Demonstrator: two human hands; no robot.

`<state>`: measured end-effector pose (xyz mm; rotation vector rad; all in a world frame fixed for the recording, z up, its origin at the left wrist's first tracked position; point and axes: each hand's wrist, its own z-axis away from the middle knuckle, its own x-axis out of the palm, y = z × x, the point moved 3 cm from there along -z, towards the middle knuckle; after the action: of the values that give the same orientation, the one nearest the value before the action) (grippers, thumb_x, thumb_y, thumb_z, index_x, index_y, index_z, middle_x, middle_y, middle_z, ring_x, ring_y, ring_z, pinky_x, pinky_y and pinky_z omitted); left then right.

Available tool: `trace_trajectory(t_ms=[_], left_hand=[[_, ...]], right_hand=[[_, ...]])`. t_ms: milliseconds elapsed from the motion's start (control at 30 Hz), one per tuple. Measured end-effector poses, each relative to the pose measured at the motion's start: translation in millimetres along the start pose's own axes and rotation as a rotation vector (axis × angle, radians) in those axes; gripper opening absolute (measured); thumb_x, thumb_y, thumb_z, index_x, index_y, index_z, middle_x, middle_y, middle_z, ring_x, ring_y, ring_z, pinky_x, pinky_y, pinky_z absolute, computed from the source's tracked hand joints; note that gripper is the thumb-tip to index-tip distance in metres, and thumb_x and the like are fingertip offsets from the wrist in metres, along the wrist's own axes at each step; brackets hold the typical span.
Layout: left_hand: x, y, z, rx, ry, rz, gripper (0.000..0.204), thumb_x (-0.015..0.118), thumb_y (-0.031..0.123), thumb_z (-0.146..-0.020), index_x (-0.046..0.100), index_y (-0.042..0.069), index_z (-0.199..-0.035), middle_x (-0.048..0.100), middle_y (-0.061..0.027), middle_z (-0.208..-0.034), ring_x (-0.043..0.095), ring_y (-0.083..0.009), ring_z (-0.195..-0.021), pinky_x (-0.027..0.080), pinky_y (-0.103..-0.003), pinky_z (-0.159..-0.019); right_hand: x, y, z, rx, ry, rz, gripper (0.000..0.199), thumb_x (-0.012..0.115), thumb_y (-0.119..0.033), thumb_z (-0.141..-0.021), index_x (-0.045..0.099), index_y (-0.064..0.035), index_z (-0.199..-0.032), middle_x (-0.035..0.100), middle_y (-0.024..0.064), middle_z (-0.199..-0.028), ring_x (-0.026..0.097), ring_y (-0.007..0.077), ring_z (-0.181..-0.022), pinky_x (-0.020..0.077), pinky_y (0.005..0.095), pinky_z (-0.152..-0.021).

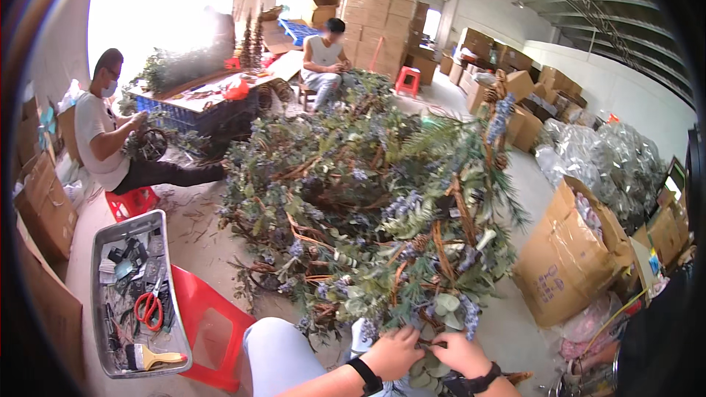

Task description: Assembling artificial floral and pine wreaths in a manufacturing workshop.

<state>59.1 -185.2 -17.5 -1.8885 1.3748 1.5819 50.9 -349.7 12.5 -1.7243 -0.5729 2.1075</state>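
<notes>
A large heap of artificial greenery wreaths point(323, 154) lies in front of my knees, with twigs, pine cones, pale round leaves and clusters of blue berries. At its near edge my left hand point(397, 353) is closed, fingers curled on a wreath's stems and leaves. Close beside it on the right, my right hand point(460, 355) pinches the same greenery near a brown twig. The fingertips are partly hidden by leaves, so the exact piece between them is unclear. Both wrists wear dark bands.
A grey tray point(98, 323) at left, on a red stool point(213, 327), holds red-handled scissors point(149, 309), a paintbrush point(154, 358) and small pieces. Two people sit working beyond the heap, near a table. An open cardboard box point(570, 257) and clear plastic bags point(607, 165) stand at right.
</notes>
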Motion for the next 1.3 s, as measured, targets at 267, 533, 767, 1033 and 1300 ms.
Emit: trace_trajectory(t_ms=[267, 533, 767, 1033, 1300], left_hand=[[-9.3, -4.4, -7.4, -0.105, -0.059, 0.087, 0.031, 0.061, 0.017, -0.069, 0.06, 0.008, -0.099, 0.05, -0.0185, -0.109, 0.047, -0.0347, -0.11, 0.043, -0.044, -0.089], [-6.8, -10.3, -2.6, -0.11, 0.078, 0.117, 0.032, 0.058, 0.016, -0.068, 0.058, 0.005, -0.098, 0.051, -0.015, -0.099, 0.048, -0.0325, -0.101, 0.044, -0.042, -0.082], [-2.2, -16.2, 1.4, -0.297, 0.213, 0.337, 0.033, 0.063, 0.021, -0.075, 0.056, 0.008, -0.104, 0.055, -0.0149, -0.096, 0.051, -0.0339, -0.099, 0.045, -0.044, -0.084], [1.9, -25.2, 0.6, -0.416, 0.248, 0.272, 0.015, 0.062, 0.02, -0.08, 0.064, 0.008, -0.09, 0.059, -0.0173, -0.09, 0.056, -0.0377, -0.09, 0.047, -0.047, -0.076], [3.9, -28.3, -4.6, -0.375, 0.219, 0.167, 0.016, 0.059, 0.021, -0.083, 0.065, 0.009, -0.092, 0.06, -0.0178, -0.09, 0.057, -0.039, -0.089, 0.049, -0.046, -0.075]], right_hand=[[3.1, -18.1, -5.6, -0.027, 0.086, 0.342, 0.017, 0.059, -0.023, -0.08, 0.064, -0.0073, -0.083, 0.065, 0.0137, -0.076, 0.062, 0.0339, -0.077, 0.0493, 0.0432, -0.067], [-8.1, -32.2, -5.2, -0.529, 0.407, 0.603, 0.008, 0.062, -0.017, -0.076, 0.063, -0.0093, -0.078, 0.062, 0.0118, -0.077, 0.061, 0.0319, -0.075, 0.0473, 0.0439, -0.063], [-3.3, -38.4, -7.8, -0.887, 0.607, 0.678, 0.012, 0.06, -0.013, -0.071, 0.064, -0.0086, -0.081, 0.061, 0.0078, -0.079, 0.055, 0.0263, -0.074, 0.0416, 0.0413, -0.07], [6.1, -30.4, -12.0, -1.018, 0.64, 0.613, 0.012, 0.066, -0.019, -0.068, 0.056, -0.0154, -0.063, 0.055, 0.0004, -0.075, 0.052, 0.0242, -0.084, 0.042, 0.0453, -0.085], [-74.2, -24.2, -29.7, -0.53, 1.047, -0.402, 0.012, 0.053, -0.011, -0.085, 0.053, -0.0044, -0.076, 0.051, 0.0092, -0.095, 0.049, 0.022, -0.085, 0.0396, 0.0357, -0.08]])
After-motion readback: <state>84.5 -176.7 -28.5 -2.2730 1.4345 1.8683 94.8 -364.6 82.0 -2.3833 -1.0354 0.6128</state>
